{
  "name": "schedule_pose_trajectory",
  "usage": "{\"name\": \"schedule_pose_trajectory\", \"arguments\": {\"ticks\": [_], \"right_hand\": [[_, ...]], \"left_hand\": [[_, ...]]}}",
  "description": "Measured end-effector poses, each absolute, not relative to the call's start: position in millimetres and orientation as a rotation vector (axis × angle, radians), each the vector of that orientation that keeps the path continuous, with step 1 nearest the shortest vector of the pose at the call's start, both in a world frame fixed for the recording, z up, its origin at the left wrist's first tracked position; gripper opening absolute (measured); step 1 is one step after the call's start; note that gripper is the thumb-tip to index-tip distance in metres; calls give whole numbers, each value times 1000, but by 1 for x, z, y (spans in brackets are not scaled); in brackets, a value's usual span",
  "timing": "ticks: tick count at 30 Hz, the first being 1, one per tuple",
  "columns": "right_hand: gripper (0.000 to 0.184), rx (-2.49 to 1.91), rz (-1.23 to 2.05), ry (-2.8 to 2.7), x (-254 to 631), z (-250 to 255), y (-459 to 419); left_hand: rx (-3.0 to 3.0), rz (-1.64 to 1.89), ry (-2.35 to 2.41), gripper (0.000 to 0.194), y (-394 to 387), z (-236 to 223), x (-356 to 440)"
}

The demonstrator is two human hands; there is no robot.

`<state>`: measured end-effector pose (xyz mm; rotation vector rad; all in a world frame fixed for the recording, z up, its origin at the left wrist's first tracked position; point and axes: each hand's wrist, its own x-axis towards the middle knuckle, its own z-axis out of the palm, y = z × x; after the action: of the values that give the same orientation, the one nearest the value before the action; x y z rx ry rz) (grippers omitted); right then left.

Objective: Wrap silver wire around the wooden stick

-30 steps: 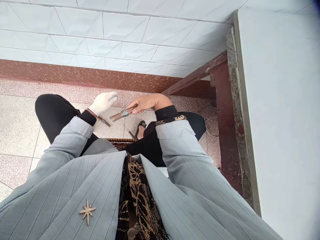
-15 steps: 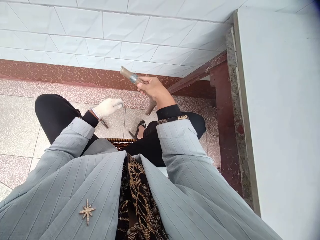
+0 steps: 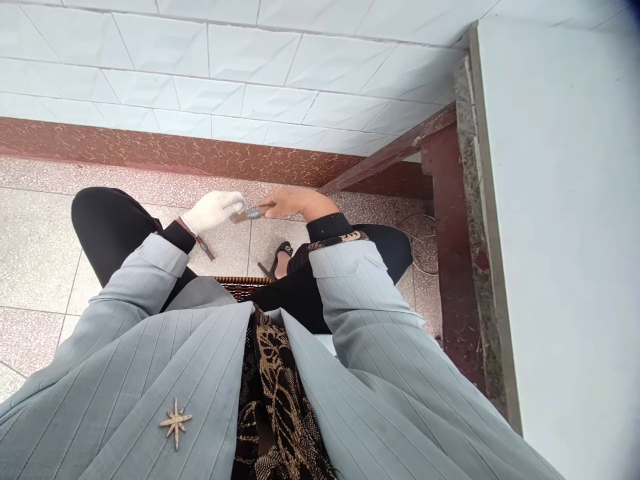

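Observation:
My left hand (image 3: 213, 210), in a white knit glove, is closed in front of my left knee; what its fingers hold is hidden. A thin dark brown piece with a ragged end (image 3: 205, 249) sticks out below its cuff. My bare right hand (image 3: 290, 202) grips a wire-bound stick (image 3: 254, 213), with grey wire wound round it near one end. That end is blurred and points left, right beside the gloved fingers; I cannot tell whether they touch. The stick's other end is hidden behind my right hand.
A white tiled wall (image 3: 250, 73) with a red-brown skirting (image 3: 150, 150) runs across the front. On the right stands a white-topped table (image 3: 565, 233) with a dark red leg (image 3: 453, 253). A loose cable (image 3: 417, 263) lies beside it. Below is a speckled tile floor (image 3: 35, 247).
My right hand has come down and left, swinging the wire-bound end from high above to beside my gloved hand. The left hand has shifted only slightly.

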<state>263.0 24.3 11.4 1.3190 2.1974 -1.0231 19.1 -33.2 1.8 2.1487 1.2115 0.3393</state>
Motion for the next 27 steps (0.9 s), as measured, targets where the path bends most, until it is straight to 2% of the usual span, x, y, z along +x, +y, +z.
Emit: {"name": "schedule_pose_trajectory", "arguments": {"ticks": [5, 7, 9, 13, 17, 20, 24, 27], "right_hand": [[48, 927, -1597, 2013, 263, 30, 16], [50, 915, -1762, 2087, 267, 45, 14], [43, 1083, -1920, 2264, 272, 58, 12], [28, 1694, -2085, 2455, 279, 65, 14], [21, 2050, -1938, 2367, 278, 52, 19], [16, 2129, -1652, 2361, 275, 40, 24], [24, 2022, -1109, 2349, 270, 29, 27], [28, 1806, -900, 2311, 264, 27, 25]], "left_hand": [[2053, 497, 1279, 26, -28, -3, 17], [1992, 512, 1304, 24, -26, -7, 17], [1916, 508, 1305, 22, -26, -11, 17], [1928, 500, 1275, 22, -27, -12, 20], [1993, 449, 1214, 23, -29, -10, 22], [2013, 364, 1106, 25, -33, -9, 25], [2032, 301, 1049, 27, -37, -7, 26], [2055, 342, 1089, 27, -36, -4, 23]]}}
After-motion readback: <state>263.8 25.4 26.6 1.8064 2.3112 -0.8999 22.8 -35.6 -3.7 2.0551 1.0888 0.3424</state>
